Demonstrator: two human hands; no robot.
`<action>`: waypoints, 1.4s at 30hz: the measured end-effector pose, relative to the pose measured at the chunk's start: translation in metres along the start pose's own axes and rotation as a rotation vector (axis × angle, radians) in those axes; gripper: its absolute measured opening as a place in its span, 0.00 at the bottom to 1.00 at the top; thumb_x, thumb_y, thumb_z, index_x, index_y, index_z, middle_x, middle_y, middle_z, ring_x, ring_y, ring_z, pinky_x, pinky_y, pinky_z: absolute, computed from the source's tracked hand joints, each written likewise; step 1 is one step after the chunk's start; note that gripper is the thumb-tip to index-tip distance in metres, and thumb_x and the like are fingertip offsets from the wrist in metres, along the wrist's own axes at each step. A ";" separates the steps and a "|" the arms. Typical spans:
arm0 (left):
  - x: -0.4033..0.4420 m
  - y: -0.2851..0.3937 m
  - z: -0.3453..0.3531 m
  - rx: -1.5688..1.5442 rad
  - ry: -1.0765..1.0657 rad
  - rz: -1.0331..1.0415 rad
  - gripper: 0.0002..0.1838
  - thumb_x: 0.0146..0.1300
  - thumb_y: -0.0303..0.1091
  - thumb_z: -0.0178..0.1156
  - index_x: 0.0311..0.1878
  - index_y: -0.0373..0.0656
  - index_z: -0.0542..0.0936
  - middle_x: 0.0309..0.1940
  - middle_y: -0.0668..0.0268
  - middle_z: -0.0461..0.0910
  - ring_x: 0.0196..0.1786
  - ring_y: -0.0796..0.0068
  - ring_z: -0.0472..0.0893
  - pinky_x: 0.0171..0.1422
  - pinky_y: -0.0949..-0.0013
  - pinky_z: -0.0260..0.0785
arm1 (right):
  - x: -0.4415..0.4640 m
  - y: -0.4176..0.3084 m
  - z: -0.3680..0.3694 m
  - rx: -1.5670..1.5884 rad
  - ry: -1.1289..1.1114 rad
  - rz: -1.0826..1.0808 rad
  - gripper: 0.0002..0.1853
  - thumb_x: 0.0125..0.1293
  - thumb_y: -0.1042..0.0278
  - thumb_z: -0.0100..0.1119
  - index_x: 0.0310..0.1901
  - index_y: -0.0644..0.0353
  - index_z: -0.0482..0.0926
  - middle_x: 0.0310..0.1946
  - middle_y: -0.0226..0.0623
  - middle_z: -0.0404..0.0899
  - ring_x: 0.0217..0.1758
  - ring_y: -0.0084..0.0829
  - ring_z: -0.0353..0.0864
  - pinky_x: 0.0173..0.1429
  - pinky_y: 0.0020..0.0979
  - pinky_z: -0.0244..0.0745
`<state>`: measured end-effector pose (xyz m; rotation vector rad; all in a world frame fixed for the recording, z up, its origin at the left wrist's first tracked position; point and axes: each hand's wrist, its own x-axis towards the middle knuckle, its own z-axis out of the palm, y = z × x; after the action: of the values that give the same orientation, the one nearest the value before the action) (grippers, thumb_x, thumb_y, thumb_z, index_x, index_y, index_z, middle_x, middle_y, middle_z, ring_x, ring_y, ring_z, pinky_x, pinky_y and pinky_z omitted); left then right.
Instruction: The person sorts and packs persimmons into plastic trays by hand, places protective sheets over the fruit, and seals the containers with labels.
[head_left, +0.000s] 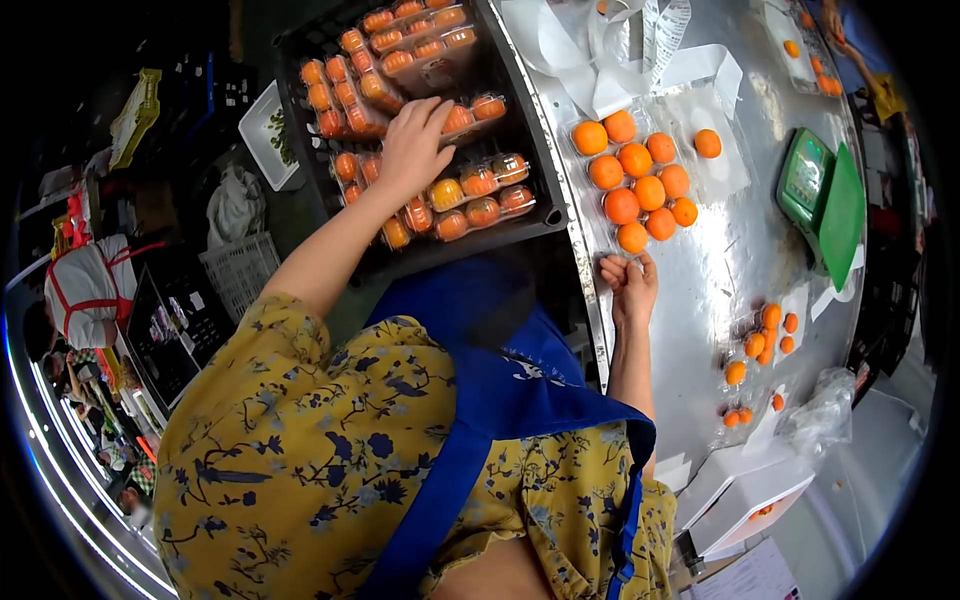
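Observation:
My left hand [412, 150] reaches over the black crate [545, 215], palm down, its fingers curved over a clear plastic clamshell of oranges [472, 114]. More clamshells of oranges [352, 92] stand in rows around it. On the metal table, my right hand [630, 287] is turned palm up with fingers curled and thumb close to them. Its fingertips meet the near edge of an open clear clamshell [592, 238] filled with several oranges [634, 160]. The lid side of that clamshell lies flat to the right, with a single orange [707, 143] on it.
A green scale [808, 178] stands on the metal table [700, 300]'s right side. Loose oranges [765, 335] lie nearer, beside crumpled clear plastic [820, 415] and a white box [745, 490]. A label strip [600, 70] curls at the back. Another person's hand [833, 22] shows top right.

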<state>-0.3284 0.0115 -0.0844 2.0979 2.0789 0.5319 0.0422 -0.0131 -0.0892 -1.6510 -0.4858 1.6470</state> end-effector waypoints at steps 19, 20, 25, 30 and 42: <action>0.043 0.048 -0.166 -0.288 -0.330 -0.198 0.31 0.42 0.31 0.65 0.55 0.41 0.72 0.40 0.57 0.80 0.45 0.69 0.80 0.49 0.71 0.71 | -0.052 -0.009 -0.037 -0.133 -0.072 -0.167 0.20 0.65 0.71 0.53 0.57 0.63 0.66 0.38 0.40 0.78 0.37 0.27 0.78 0.43 0.26 0.75; 0.034 0.047 -0.182 -0.282 -0.201 -0.049 0.31 0.41 0.31 0.65 0.54 0.41 0.73 0.40 0.56 0.80 0.42 0.72 0.81 0.49 0.72 0.71 | -0.052 -0.006 -0.033 -0.119 -0.156 -0.154 0.19 0.65 0.71 0.53 0.56 0.63 0.67 0.38 0.40 0.78 0.39 0.27 0.79 0.45 0.27 0.75; 0.019 0.097 -0.220 -0.739 -0.309 -0.193 0.35 0.42 0.33 0.69 0.56 0.31 0.69 0.48 0.60 0.77 0.50 0.70 0.77 0.56 0.69 0.68 | -0.068 -0.026 0.011 -0.117 -0.626 -0.260 0.25 0.64 0.67 0.54 0.62 0.58 0.62 0.51 0.41 0.73 0.56 0.32 0.71 0.60 0.31 0.66; 0.020 0.159 -0.114 -1.142 -0.551 -0.311 0.38 0.42 0.34 0.69 0.58 0.32 0.67 0.48 0.59 0.76 0.50 0.71 0.77 0.58 0.69 0.69 | -0.078 -0.029 -0.028 0.332 -0.517 -0.156 0.41 0.60 0.38 0.52 0.67 0.55 0.53 0.62 0.40 0.61 0.66 0.36 0.60 0.68 0.40 0.55; 0.014 0.328 0.164 -1.163 -1.062 -0.377 0.19 0.57 0.37 0.64 0.48 0.35 0.76 0.36 0.67 0.79 0.34 0.82 0.77 0.35 0.78 0.71 | -0.058 0.057 -0.223 0.303 0.334 -0.111 0.22 0.68 0.54 0.47 0.53 0.64 0.68 0.45 0.38 0.75 0.42 0.30 0.78 0.49 0.27 0.72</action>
<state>0.0356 0.0382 -0.1216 0.8936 1.0175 0.2999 0.2388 -0.1444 -0.1122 -1.5957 -0.1484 1.2602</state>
